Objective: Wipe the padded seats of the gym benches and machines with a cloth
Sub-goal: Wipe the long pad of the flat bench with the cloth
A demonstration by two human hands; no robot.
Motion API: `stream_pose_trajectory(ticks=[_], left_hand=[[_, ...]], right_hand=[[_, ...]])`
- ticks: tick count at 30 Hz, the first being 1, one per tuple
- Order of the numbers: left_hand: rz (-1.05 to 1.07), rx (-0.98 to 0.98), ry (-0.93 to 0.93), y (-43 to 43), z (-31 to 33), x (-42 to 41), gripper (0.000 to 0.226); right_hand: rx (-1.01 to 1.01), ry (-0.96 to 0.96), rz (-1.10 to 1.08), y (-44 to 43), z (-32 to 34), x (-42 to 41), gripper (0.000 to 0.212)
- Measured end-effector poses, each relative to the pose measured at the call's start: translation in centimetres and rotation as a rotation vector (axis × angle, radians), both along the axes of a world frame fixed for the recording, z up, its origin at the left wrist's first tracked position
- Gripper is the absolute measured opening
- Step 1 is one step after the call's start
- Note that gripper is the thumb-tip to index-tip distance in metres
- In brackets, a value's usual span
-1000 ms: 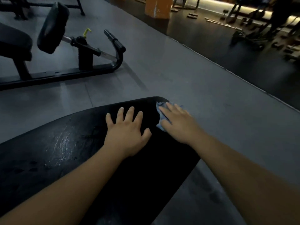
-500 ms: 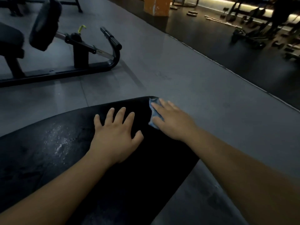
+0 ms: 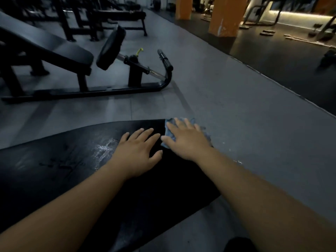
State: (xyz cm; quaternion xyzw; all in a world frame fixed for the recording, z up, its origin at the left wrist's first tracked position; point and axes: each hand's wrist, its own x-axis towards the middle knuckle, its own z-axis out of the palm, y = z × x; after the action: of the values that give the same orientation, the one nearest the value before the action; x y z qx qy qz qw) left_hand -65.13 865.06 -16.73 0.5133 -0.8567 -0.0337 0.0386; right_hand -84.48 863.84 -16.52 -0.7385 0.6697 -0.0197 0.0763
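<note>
A black padded bench seat (image 3: 76, 164) fills the lower left, with a wet sheen near its middle. My left hand (image 3: 138, 151) lies flat on the pad with its fingers spread. Just to its right, my right hand (image 3: 187, 140) presses a blue cloth (image 3: 169, 131) onto the pad's far right corner with straight fingers. Most of the cloth is hidden under that hand; its edges stick out around the fingers and past the pad's edge.
Another black incline bench (image 3: 60, 51) with a round leg pad (image 3: 111, 48) and a floor frame (image 3: 101, 90) stands ahead on the left. More benches (image 3: 118, 15) stand behind it. Grey floor (image 3: 236, 106) runs to the right; orange pillars (image 3: 225, 15) rise at the back.
Both hands stay on the pad's corner, the right one still pressing the cloth. My head has lifted, so more of the benches and pillars ahead shows.
</note>
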Motion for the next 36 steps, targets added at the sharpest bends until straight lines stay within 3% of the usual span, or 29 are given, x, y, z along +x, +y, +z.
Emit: stream_pose_trajectory(ticks=[6, 10, 13, 15, 17, 20, 22, 25, 27, 28, 29, 31, 33, 36], left_hand=[[0.093, -0.094, 0.059, 1.2, 0.4, -0.4, 0.069], [0.112, -0.097, 0.027, 1.8, 0.8, -0.9, 0.06], [0.119, -0.088, 0.011, 1.8, 1.0, -1.0, 0.06], [0.124, -0.084, 0.004, 1.5, 1.1, -0.9, 0.061], [0.123, -0.087, -0.007, 1.5, 1.1, -1.0, 0.06], [0.133, -0.069, -0.041, 1.8, 1.5, -1.3, 0.054], [0.11, -0.052, -0.046, 1.8, 2.1, -1.6, 0.055], [0.082, -0.008, -0.096, 1.5, 1.9, -1.5, 0.052], [0.106, 0.013, -0.069, 1.5, 1.2, -1.3, 0.055], [0.126, 0.012, -0.049, 1.7, 1.0, -1.2, 0.056], [0.139, -0.008, -0.035, 1.8, 0.9, -1.2, 0.058], [0.14, -0.042, -0.022, 1.8, 1.1, -1.4, 0.07], [0.136, -0.05, -0.01, 1.8, 1.1, -1.4, 0.073], [0.139, -0.044, -0.033, 1.9, 1.3, -1.8, 0.069]], right_hand=[[-0.005, -0.086, 0.299, 6.9, 0.1, -0.1, 0.083], [-0.053, -0.088, 0.416, 10.2, -0.3, -1.7, 0.074], [-0.097, -0.217, 0.508, 12.2, -0.8, -3.0, 0.065], [-0.17, -0.395, 0.509, 12.9, -1.2, -3.9, 0.05], [-0.101, -0.693, 0.35, 12.3, 0.0, -4.0, 0.036], [0.173, -1.302, 0.033, 10.1, 3.3, -3.3, 0.028], [0.384, -1.64, -0.024, 9.1, 5.7, -3.2, 0.035], [0.653, -1.797, 0.054, 9.5, 8.7, -4.2, 0.038], [0.708, -1.722, 0.045, 9.8, 9.3, -4.8, 0.035], [0.671, -1.57, -0.003, 9.8, 9.0, -5.0, 0.034], [0.571, -1.308, -0.048, 9.3, 8.5, -5.1, 0.032], [0.345, -0.608, -0.051, 8.0, 7.3, -5.4, 0.034], [0.154, -0.169, -0.058, 6.9, 6.1, -5.8, 0.042], [-0.125, -0.068, -0.144, 7.6, 5.5, -4.9, 0.033]])
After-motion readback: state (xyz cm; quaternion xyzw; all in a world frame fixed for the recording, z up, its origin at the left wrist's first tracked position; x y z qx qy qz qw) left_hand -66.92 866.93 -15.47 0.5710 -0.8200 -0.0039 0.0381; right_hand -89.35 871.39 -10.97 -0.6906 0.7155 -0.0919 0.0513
